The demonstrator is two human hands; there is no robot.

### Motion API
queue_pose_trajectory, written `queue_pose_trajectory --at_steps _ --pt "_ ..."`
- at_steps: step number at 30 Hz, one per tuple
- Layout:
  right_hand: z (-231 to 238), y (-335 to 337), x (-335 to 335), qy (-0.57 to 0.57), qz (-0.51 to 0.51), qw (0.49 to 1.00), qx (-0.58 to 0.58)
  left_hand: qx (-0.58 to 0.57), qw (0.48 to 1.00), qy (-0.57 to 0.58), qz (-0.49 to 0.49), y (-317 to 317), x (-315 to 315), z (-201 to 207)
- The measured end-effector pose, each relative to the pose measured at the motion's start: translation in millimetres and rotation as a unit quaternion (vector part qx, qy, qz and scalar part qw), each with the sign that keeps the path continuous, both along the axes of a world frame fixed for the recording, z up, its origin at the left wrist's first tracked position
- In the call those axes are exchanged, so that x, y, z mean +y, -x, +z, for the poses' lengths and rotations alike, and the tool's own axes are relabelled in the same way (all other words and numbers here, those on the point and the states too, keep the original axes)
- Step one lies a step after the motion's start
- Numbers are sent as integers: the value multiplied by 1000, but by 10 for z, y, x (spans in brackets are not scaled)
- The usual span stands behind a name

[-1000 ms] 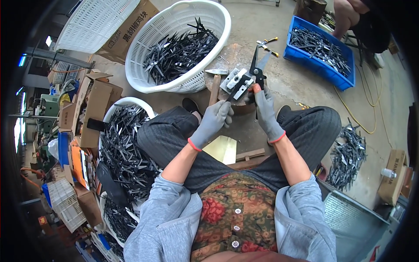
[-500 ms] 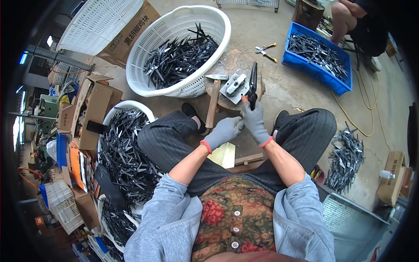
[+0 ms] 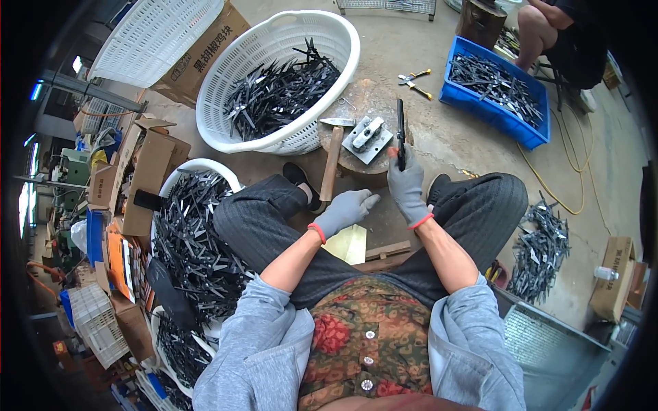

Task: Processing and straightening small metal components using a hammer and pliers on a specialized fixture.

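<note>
In my right hand [image 3: 408, 186], gloved in grey, is a slim pair of black scissors [image 3: 400, 123]. The blades point away from me, and the fist hides the handle end. My left hand [image 3: 347, 212] is empty, apart from the right, with its fingers loosely extended toward the right. Ahead of both hands, a round wooden block [image 3: 363, 97] bears a metal plate with a raised fixture [image 3: 369, 138]. A hammer [image 3: 332, 161] rests at the block's left side, its wooden handle toward me.
A white basket [image 3: 349, 55] of black scissors stands ahead left; another heaped white tub [image 3: 226, 170] is by my left knee. Pliers [image 3: 415, 83] and a blue crate [image 3: 504, 125] lie ahead right, near a seated person [image 3: 565, 41]. More scissors [image 3: 541, 253] are piled on the right floor.
My hands have separated: the left has drawn back to the lower left. My right hand has shifted slightly right and toward me, turning the scissors more edge-on.
</note>
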State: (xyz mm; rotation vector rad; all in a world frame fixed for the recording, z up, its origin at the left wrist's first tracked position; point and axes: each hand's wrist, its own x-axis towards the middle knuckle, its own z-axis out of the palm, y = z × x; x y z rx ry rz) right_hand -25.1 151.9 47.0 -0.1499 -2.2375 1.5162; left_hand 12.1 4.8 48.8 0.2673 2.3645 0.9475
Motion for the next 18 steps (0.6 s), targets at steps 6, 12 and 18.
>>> queue_pose_trajectory --at_steps 6,12,18 --pt "199 -82 290 387 228 868 -210 36 998 -1 -50 -48 -151 135" --pt "280 477 1019 621 204 683 -325 2 999 41 -5 -9 -305 248" --pt "816 1700 1684 667 50 730 -142 46 997 -11 -54 -19 -232 193"
